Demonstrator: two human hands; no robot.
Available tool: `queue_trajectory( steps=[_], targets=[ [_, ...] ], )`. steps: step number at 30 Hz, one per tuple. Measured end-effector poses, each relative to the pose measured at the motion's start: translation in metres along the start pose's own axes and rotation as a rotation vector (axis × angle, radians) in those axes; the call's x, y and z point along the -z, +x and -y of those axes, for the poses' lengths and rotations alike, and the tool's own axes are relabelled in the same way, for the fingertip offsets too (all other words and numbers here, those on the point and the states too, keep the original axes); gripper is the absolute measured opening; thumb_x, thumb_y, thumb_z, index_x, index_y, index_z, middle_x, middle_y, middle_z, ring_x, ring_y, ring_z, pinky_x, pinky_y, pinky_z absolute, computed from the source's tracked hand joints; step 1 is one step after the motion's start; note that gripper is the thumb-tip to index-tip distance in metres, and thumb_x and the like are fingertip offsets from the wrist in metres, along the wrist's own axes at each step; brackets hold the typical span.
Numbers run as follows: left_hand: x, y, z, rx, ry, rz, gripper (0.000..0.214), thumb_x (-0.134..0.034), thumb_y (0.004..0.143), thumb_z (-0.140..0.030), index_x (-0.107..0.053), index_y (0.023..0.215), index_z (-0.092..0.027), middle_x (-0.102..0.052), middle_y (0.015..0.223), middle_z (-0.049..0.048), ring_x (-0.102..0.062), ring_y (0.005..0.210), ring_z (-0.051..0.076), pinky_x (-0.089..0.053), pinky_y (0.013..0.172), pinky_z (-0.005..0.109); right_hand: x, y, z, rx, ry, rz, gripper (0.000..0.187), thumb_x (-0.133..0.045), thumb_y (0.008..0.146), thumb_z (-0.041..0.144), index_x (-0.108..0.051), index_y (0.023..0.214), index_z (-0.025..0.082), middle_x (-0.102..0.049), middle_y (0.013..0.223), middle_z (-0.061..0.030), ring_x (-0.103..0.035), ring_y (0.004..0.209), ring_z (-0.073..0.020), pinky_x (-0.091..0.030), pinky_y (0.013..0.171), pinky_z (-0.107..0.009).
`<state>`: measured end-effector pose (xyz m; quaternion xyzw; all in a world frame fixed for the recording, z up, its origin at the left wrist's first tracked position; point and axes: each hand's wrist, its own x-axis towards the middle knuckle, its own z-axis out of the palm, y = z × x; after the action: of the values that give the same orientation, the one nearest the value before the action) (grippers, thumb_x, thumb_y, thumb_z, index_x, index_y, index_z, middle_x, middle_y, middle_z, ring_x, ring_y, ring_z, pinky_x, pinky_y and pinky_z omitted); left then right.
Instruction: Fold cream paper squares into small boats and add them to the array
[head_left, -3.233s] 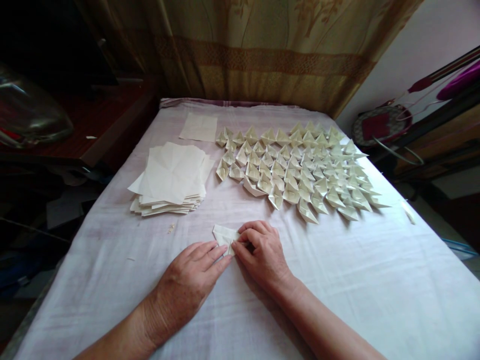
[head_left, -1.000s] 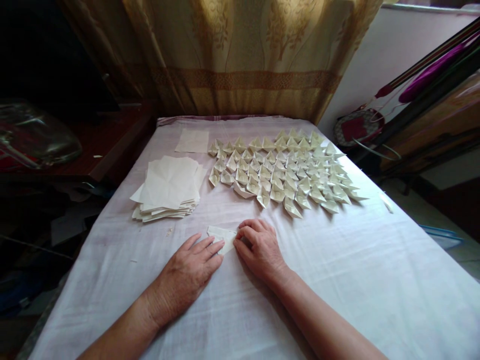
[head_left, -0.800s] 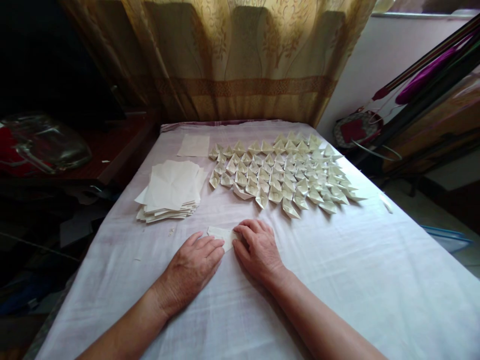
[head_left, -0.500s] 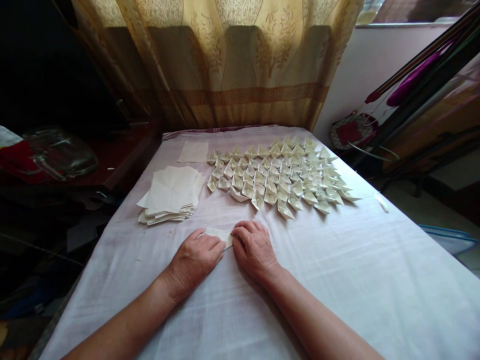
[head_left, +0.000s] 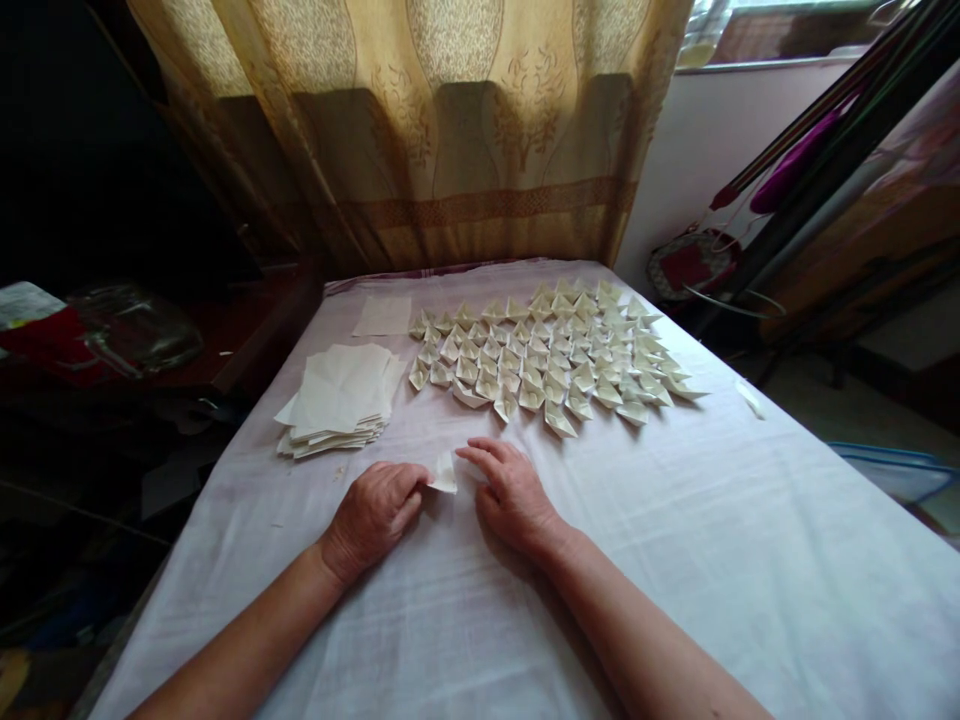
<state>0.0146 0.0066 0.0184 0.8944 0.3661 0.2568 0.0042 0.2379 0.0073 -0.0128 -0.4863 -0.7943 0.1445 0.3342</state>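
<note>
A small folded piece of white paper (head_left: 445,474) is pinched between the thumb and fingers of my left hand (head_left: 375,508), its free end pointing right. My right hand (head_left: 511,492) is just to the right of the paper, fingers apart and stretched towards it, with a small gap between. Beyond my hands, several folded paper boats (head_left: 531,390) stand in close rows. To the left of them lies an uneven stack of flat white paper sheets (head_left: 341,390).
A white cloth (head_left: 675,560) covers the table. One flat sheet (head_left: 382,316) lies behind the stack, and a small white scrap (head_left: 750,401) near the right edge. A patterned curtain (head_left: 420,150) hangs at the back. A glass jar (head_left: 142,325) stands on the dark furniture at left.
My right hand has let go of the folded paper and opened. My left hand has shifted slightly left and turned the paper, whose end now tilts up. The camera view has moved a little.
</note>
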Motion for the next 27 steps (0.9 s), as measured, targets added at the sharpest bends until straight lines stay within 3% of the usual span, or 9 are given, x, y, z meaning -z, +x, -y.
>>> queue_trajectory(
  steps=[2,5,8,12,18,23,27],
  targets=[
    [-0.002,-0.002,-0.001,0.023,-0.133,-0.014,0.022,-0.045,0.091,-0.007,-0.058,0.103,-0.020,-0.073,0.092,0.0016,-0.070,0.083,0.015,-0.053,0.078,0.029,0.004,0.001,0.002,0.040,-0.052,0.021,0.061,-0.059,0.071,0.000,-0.063,0.127,0.024,-0.058,0.135,-0.0130,-0.054,0.119,-0.0274,-0.044,0.096,-0.045],
    [-0.005,-0.001,0.000,-0.012,-0.221,-0.038,0.024,-0.045,0.093,-0.009,-0.059,0.108,-0.021,-0.074,0.100,0.0030,-0.070,0.095,0.016,-0.054,0.087,0.031,0.009,0.003,0.005,0.169,-0.122,0.044,0.039,-0.066,0.081,0.012,-0.070,0.115,0.029,-0.060,0.135,-0.0111,-0.054,0.120,-0.0283,-0.042,0.094,-0.044],
    [-0.006,0.001,0.006,-0.077,-0.165,-0.058,0.024,-0.045,0.093,-0.009,-0.062,0.106,-0.021,-0.075,0.105,0.0052,-0.067,0.109,0.019,-0.053,0.095,0.038,0.011,0.003,0.009,0.286,-0.200,0.061,0.020,-0.066,0.087,0.016,-0.073,0.103,0.026,-0.070,0.118,-0.0070,-0.062,0.103,-0.0227,-0.042,0.084,-0.036],
    [-0.002,-0.003,0.012,-0.063,-0.085,-0.013,0.022,-0.049,0.092,-0.012,-0.066,0.101,-0.020,-0.075,0.108,0.0069,-0.068,0.107,0.020,-0.053,0.094,0.039,0.008,0.000,0.021,0.281,-0.339,0.135,0.007,-0.065,0.090,0.017,-0.071,0.091,0.021,-0.073,0.088,-0.0035,-0.060,0.074,-0.0173,-0.038,0.069,-0.032],
    [0.012,-0.022,0.002,0.050,-0.248,0.087,0.030,-0.045,0.090,-0.012,-0.068,0.108,-0.020,-0.075,0.106,0.0057,-0.069,0.102,0.018,-0.054,0.093,0.034,0.003,-0.005,0.036,0.204,-0.407,0.208,0.002,-0.068,0.088,0.021,-0.069,0.087,0.020,-0.069,0.088,-0.0056,-0.057,0.078,-0.0191,-0.039,0.069,-0.032],
    [0.015,-0.031,0.000,0.070,-0.220,0.135,0.028,-0.058,0.090,-0.023,-0.066,0.117,-0.021,-0.073,0.115,0.0068,-0.064,0.114,0.022,-0.050,0.101,0.041,0.008,-0.003,0.035,0.173,-0.271,0.262,0.023,-0.071,0.086,0.041,-0.071,0.093,0.020,-0.068,0.094,-0.0064,-0.059,0.085,-0.0203,-0.045,0.075,-0.032],
    [0.009,-0.032,0.002,0.061,-0.158,0.135,0.026,-0.059,0.093,-0.027,-0.066,0.117,-0.021,-0.073,0.114,0.0071,-0.064,0.113,0.022,-0.049,0.101,0.042,0.015,-0.002,0.025,0.207,-0.106,0.282,0.028,-0.075,0.082,0.038,-0.071,0.104,0.021,-0.068,0.100,-0.0063,-0.060,0.087,-0.0195,-0.047,0.078,-0.032]
  ],
)
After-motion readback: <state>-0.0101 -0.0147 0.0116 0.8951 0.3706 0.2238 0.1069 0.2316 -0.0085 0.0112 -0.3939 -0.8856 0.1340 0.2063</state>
